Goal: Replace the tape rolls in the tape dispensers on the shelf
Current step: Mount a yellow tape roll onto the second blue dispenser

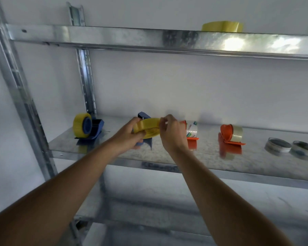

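Observation:
My left hand (130, 134) grips a yellow tape roll (148, 127) from the left, over a blue dispenser (144, 115) that both hands largely hide. My right hand (171, 133) pinches the roll's right edge with fingertips. At the shelf's left stands another blue dispenser (94, 129) carrying a yellow roll (80, 127). Right of my hands are two orange dispensers, one (192, 137) with a labelled clear roll, the other (228, 134) with a clear roll.
The metal shelf (185, 155) carries two nearly used-up rolls (277, 145) (303, 148) at the far right. A yellow roll (222, 26) lies on the upper shelf (114, 37). Steel uprights (23, 103) stand at the left against a white wall.

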